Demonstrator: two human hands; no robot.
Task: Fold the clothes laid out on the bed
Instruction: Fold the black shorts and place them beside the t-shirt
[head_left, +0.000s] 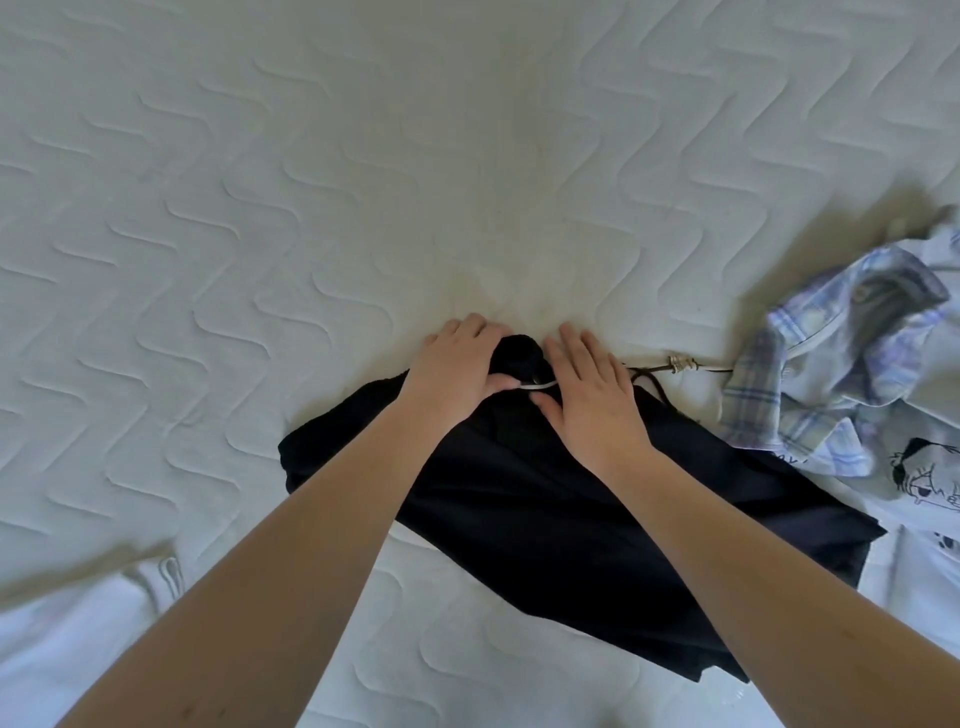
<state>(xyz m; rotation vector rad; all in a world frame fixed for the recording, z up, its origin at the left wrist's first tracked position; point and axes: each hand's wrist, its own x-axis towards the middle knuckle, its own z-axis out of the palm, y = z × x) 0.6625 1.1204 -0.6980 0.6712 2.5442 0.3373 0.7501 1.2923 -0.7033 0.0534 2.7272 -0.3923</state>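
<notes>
While both arms reach forward across a white quilted mattress (363, 156) stitched in wavy lines, a person works at a black garment (545, 519) spread flat beneath the forearms. The dark cloth runs from the fingertips back toward the body, its far end gathered into a small bunched roll (519, 358) lying between the two hands. The left hand (457, 374) lies over the left side of that roll, fingers curved down around it and the thumb pressed in against the cloth. The right hand (592, 400) lies palm down just right of the roll, fingers nearly straight and together, pressing on the fabric without gripping it. A thin white cord (540, 385) shows between the two thumbs. Beyond the right hand's outer fingers, a dark drawstring with a pale wrapped tip (680, 364) trails across the mattress. Farther right of that hand lies a crumpled plaid shirt (831, 353), with a white printed T-shirt (924, 483) beside it. Back near the left elbow, another white garment (78, 634) lies blurred.
</notes>
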